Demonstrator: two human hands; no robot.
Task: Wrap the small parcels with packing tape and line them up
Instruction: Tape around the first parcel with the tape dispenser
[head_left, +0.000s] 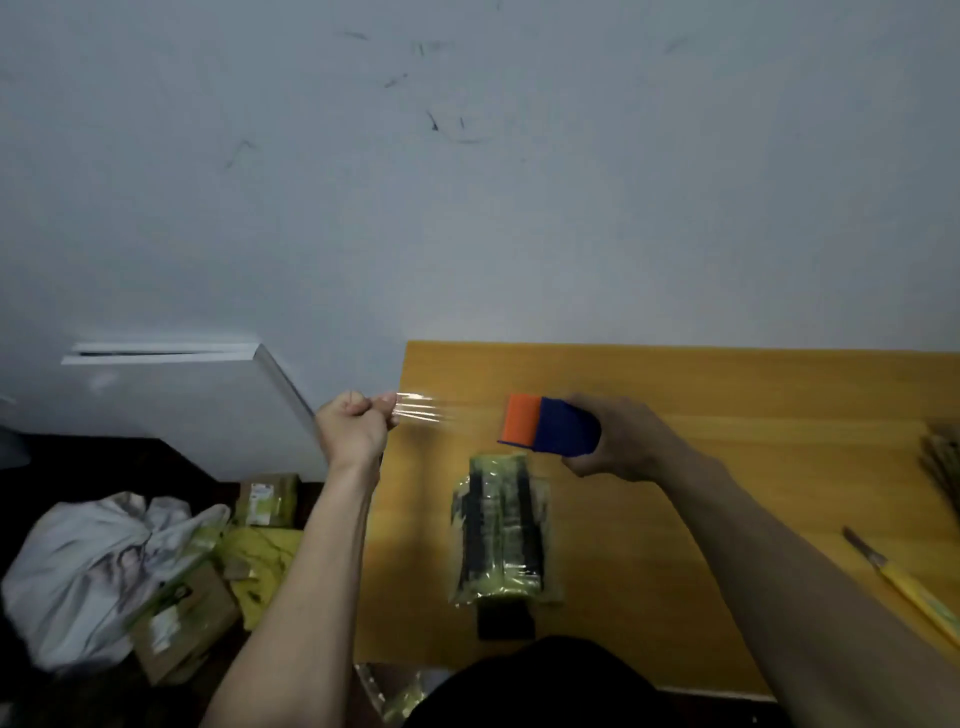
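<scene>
A strip of tape (422, 410) stretches above the desk's (727, 395) left edge, held taut between the left hand (353, 426) and the dispenser (548, 426) in the right hand (618, 441), barring passage there. Below it, a parcel (501, 530) occupies mid-desk. A knife (904, 584) lies near the right edge. Bare desk lies between parcel and knife and along the far edge.

A makeshift home packing corner: a yellow wooden bench (727, 395) against a scuffed white wall (467, 182), cardboard parcels (182, 623) and a stuffed white bag (88, 566) on the floor.
</scene>
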